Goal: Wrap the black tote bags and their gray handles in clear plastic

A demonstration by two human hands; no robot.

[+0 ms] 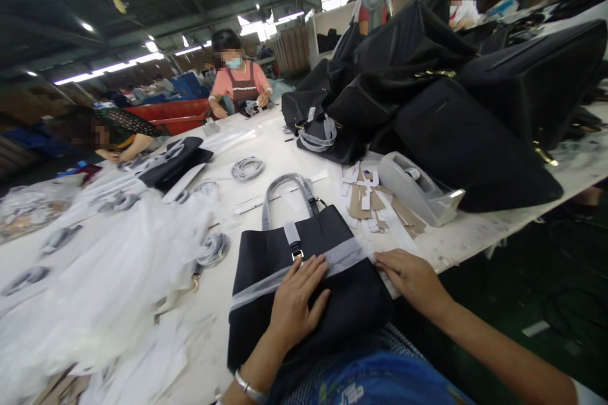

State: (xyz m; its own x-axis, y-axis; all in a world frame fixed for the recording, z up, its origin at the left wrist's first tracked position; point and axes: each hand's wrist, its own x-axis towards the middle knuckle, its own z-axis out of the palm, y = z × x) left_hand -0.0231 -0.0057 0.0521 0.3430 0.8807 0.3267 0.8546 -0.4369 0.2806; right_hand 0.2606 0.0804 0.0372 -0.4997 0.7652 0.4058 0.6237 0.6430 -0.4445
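Touching a black rectangular handbag [351,300]: your left hand [297,300], open; your right hand [412,277], at three o'clock, grip unclear.

No readable writing
A white printed mark [352,393] stands on the blue cloth [399,376] over the person's lap, at the bottom of the view; its characters are too blurred to read.
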